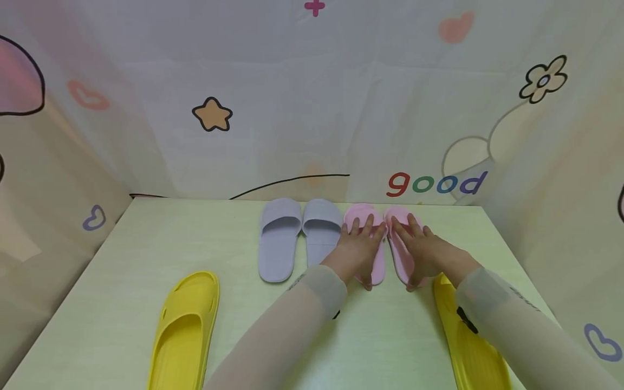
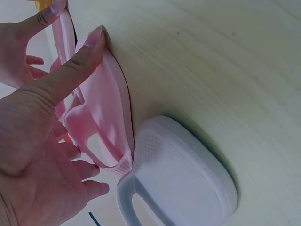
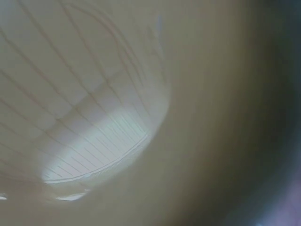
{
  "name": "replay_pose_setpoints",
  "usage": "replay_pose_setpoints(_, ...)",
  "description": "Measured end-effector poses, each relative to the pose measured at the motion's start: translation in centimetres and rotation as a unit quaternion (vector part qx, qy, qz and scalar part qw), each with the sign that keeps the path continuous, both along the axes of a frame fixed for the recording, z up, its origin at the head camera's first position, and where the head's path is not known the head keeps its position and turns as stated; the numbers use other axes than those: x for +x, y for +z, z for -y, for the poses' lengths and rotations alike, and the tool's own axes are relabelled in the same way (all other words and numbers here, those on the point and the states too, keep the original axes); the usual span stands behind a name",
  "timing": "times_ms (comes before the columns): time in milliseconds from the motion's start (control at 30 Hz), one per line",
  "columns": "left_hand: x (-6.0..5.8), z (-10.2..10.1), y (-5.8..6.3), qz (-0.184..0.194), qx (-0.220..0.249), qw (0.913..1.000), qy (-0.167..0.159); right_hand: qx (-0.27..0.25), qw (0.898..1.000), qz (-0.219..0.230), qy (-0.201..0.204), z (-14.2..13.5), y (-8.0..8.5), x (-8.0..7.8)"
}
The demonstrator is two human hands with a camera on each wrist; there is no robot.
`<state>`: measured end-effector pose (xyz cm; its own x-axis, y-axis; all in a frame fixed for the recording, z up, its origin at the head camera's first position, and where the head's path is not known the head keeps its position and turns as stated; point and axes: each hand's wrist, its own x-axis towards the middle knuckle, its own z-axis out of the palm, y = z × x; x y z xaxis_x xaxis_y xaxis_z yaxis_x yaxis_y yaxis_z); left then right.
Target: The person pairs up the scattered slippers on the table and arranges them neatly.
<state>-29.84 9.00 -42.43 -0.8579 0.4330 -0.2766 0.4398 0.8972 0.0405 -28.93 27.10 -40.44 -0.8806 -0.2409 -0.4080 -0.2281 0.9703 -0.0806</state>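
Two pink slippers stand side by side, toes toward the back. My left hand (image 1: 358,252) is spread over the left pink slipper (image 1: 379,266), its fingers at the strap. In the left wrist view, that thumb touches the slipper's heel edge while the fingers lie apart along its outer side. Over the right pink slipper (image 1: 402,255) lies my right hand (image 1: 429,254), fingers extended on the strap end and thumb at the heel. The hands partly cover both slippers. Very close, blurred surfaces fill the right wrist view, without the hand's work.
A pair of lilac slippers (image 1: 277,254) stands just left of the pink ones, at the table's (image 1: 370,346) back edge. One yellow slipper (image 1: 180,346) lies at the front left. Another yellow slipper (image 1: 475,360) lies under my right forearm. A printed curtain (image 1: 302,119) hangs behind.
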Motion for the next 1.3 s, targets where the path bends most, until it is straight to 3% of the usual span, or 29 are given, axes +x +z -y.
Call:
replay_pose_setpoints(200,1.1,0.7,1.3,-0.006,0.011,0.9999,-0.005,-0.010,1.000,-0.003,-0.008,0.1,0.1,0.1)
replay_pose_setpoints(600,1.6,1.6,1.2,-0.027,0.010,0.9993,-0.023,-0.024,1.000,-0.006,-0.012,0.2,0.7,0.8)
replay_pose_setpoints(900,1.9,2.8,1.4,-0.015,0.031,0.9992,-0.021,-0.044,0.999,-0.017,-0.001,-0.1,1.4,1.5)
replay_pose_setpoints(1300,3.1,5.2,2.2,-0.012,0.049,0.9986,-0.018,-0.052,0.996,-0.067,0.043,0.3,2.0,3.2)
